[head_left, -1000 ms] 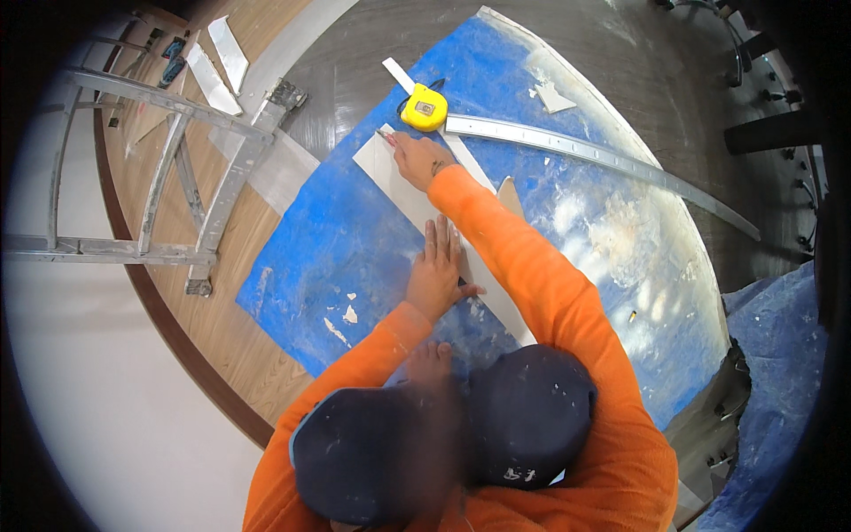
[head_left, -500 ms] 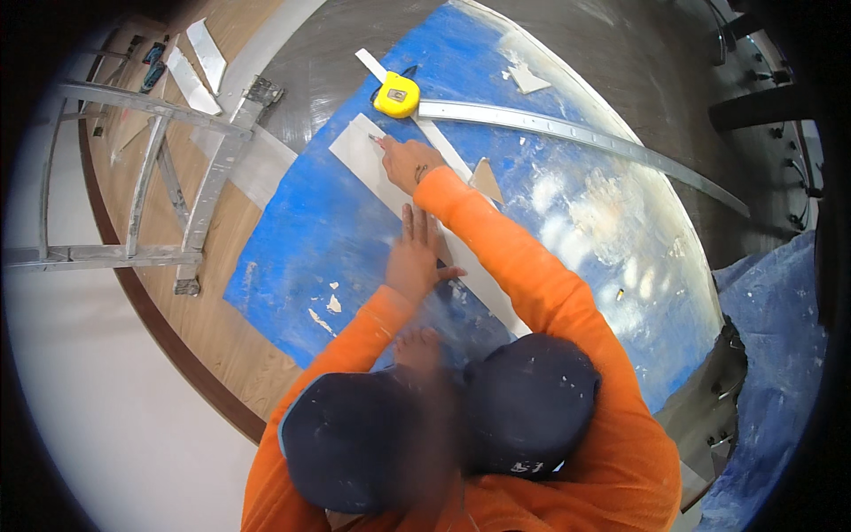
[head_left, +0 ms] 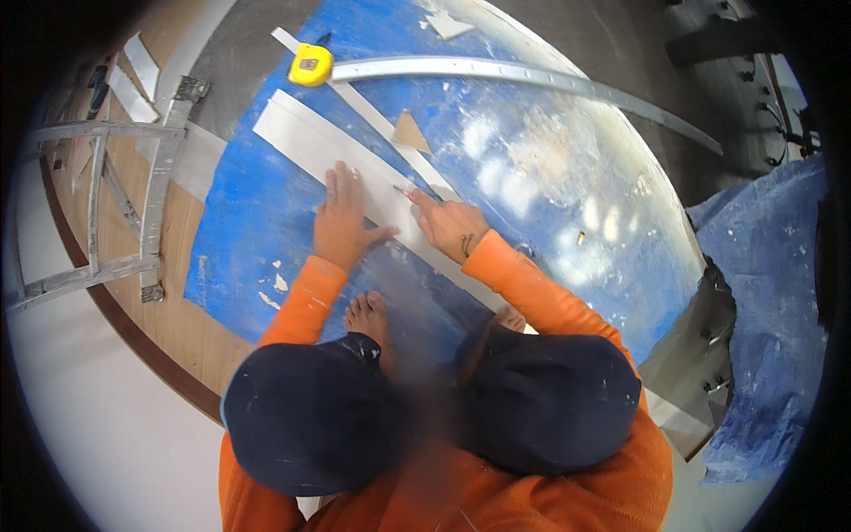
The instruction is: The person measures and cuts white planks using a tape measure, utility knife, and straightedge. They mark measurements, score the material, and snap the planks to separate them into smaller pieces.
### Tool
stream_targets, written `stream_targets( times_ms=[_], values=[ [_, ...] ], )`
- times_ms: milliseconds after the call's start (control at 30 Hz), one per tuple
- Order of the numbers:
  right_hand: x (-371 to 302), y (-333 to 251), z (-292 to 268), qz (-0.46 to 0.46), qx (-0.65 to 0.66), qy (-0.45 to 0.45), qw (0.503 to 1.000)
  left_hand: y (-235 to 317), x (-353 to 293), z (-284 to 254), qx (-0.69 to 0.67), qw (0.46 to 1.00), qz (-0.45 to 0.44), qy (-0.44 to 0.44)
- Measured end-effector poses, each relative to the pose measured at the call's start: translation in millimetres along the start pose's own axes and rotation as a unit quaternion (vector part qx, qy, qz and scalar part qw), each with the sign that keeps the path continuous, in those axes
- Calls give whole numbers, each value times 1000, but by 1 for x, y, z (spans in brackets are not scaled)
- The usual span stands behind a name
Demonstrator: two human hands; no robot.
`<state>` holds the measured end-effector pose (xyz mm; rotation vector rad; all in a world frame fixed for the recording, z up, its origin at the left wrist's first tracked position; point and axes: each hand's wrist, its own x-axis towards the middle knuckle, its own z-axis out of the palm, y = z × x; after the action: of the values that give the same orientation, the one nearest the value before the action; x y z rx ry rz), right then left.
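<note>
One strip (head_left: 310, 137): we're judging it brittle, best edge-held
Left hand (head_left: 341, 215): lying wide, eleven o'clock
Right hand (head_left: 450, 227): gripping red tool (head_left: 410, 194)

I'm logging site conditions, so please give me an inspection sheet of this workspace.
Surface: blue floor sheet, white-stained toward the right.
Work things: long flat white board; yellow tape measure and long silver metal strip beyond it.
Clutter: small tan triangular scrap; white flakes.
Hands: left hand spread across the board's edge; right hand grips a slim red tool over the board.
Cables: cannot tell; right edge dark.
Surroundings: grey metal ladder at left.
</note>
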<state>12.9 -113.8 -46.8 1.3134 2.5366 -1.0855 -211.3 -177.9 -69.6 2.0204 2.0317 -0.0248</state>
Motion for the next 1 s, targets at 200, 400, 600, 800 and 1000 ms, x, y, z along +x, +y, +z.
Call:
stream_targets(
  times_ms=[200, 400, 600, 800, 1000],
  values=[
    [-74, 31, 5, 16, -31, -25, 999, 0, -2, 3, 38, 999, 8, 22],
    [-138, 62, 15, 27, -90, -76, 993, -2, -1, 11, 71, 997, 5, 24],
    [-179, 78, 12, 53, -95, -99, 989, 1, 0, 10, 84, 996, 12, 28],
    [-199, 92, 15, 43, -76, -87, 992, 4, -2, 8, 94, 995, 14, 29],
    [-216, 98, 19, 73, -83, -94, 989, 2, -1, 10, 99, 995, 20, 27]
  ],
)
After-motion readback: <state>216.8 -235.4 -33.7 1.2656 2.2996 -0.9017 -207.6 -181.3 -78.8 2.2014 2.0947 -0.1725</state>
